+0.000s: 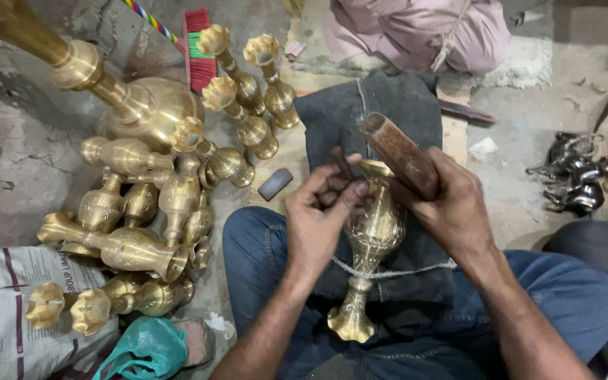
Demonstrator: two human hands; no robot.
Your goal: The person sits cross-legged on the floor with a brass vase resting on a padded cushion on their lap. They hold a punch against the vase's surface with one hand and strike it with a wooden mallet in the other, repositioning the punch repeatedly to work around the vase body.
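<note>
Brass vase [373,239], rigid, weighty and slick, lies lap-braced; left hand [318,218] pinches a chisel [341,163], right hand [452,204] fists a wooden mallet [399,153].

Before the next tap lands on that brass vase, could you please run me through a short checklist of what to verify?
1. Chisel pinched in the left hand: ok.
2. Chisel tip seated on the brass vase: cannot tell, fingers hide it.
3. Wooden mallet gripped in the right hand: ok.
4. Vase lying on the dark cloth across the lap: ok.
5. String lashing over the vase stem: in place, ok.
6. Pile of finished vases away from the mallet: ok.
</note>
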